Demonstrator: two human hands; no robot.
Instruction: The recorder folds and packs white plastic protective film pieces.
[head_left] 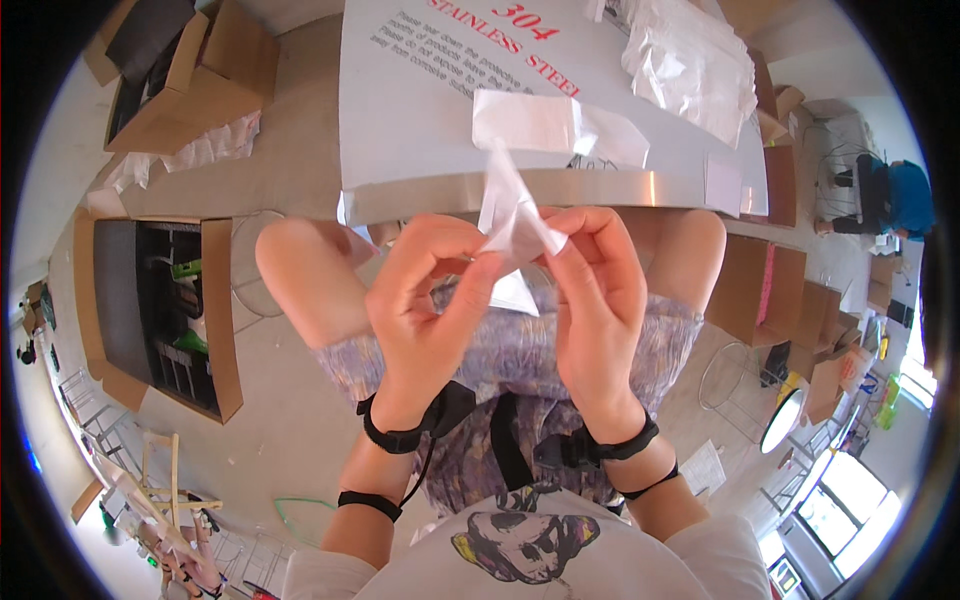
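At far left, an open cardboard box [222, 330] is seen on the floor, its dark interior packed with black and green items, and above it another open carton [225, 85] is shown with crumpled white wrapping [215, 145] spread just beside it. Toward the center, the left hand [425, 300], banded at the wrist by a black strap [395, 438], is curled nearly closed, and one side of a folded white paper [515, 215] is pinched between its thumb and fingers. The paper is held up over the near edge of a gray, print-covered tabletop [400, 150], above patterned shorts [490, 350]; how its folds are layered cannot be told at this angle. Beyond it, a flat white sheet [525, 120] is laid on the tabletop. The paper's opposite side is gripped by the right hand [600, 300], its thumb and forefinger drawn together and its other fingers bent. Farther right, a pile of translucent white wrapping sheets [690, 70] is heaped on the tabletop, an open brown box [740, 285] is set on the floor, and a person in a blue top [908, 195] is glimpsed near the rim.
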